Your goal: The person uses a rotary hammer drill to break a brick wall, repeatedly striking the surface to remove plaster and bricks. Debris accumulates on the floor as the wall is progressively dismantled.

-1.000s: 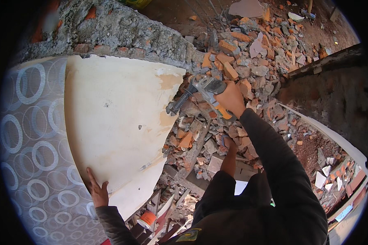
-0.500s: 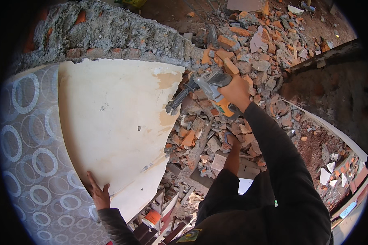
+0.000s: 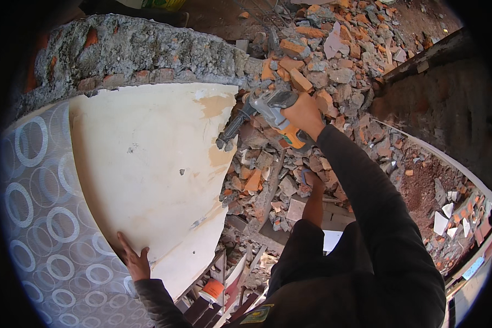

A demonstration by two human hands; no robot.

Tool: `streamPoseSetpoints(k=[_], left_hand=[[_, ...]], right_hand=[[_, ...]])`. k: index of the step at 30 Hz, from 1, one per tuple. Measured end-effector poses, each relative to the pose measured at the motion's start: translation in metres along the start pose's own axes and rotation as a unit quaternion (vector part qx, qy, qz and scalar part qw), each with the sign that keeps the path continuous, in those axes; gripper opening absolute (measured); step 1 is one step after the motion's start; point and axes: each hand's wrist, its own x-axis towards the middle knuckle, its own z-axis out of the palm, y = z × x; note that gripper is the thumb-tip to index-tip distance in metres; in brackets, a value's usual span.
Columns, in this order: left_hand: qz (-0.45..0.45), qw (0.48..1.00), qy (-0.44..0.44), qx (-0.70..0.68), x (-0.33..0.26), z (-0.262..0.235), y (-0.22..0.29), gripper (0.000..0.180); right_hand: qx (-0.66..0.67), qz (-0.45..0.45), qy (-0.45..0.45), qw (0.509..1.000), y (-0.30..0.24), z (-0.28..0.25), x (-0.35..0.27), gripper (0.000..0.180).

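My right hand (image 3: 304, 115) is closed round the rear grip of a grey and orange rotary hammer (image 3: 269, 111). The tool's black side handle (image 3: 233, 130) reaches to the jagged edge of a cream plastered wall (image 3: 147, 175), overlapping it in view. I cannot make out the tool's bit. Lower left, my left hand (image 3: 134, 259) rests with fingers apart on the wall, where the cream plaster meets a grey surface patterned with rings (image 3: 49, 218). Rough broken masonry (image 3: 147, 49) with bits of red brick runs along the wall's far side.
Broken brick and concrete rubble (image 3: 290, 164) covers the ground right of the wall, my foot (image 3: 313, 181) among it. A dark wall (image 3: 443, 98) stands at the right. An orange and white bucket (image 3: 212, 290) and timber pieces lie below the cream wall.
The view has tilted a little, so the far masonry sits lower in it. Rotary hammer and right hand appear slightly further left. My left hand keeps its place on the wall.
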Motion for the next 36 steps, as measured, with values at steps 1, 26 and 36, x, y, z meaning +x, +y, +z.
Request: streamPoseSetpoints(k=[1,26,36], left_hand=[[-0.004,1.000,0.002,0.003,-0.001,0.001,0.000,0.106],[0.301,0.943,-0.086,-0.114,0.055,0.360,0.292,0.078],[0.144,0.921,-0.292,-0.213,0.091,0.434,0.297,0.031]], right_hand=[[0.010,-0.014,0.013,1.000,0.006,0.006,0.005,0.029],[0.023,-0.077,-0.061,0.995,0.099,-0.034,-0.140,0.038],[0.043,-0.052,-0.056,0.996,0.116,-0.035,-0.159,0.048]])
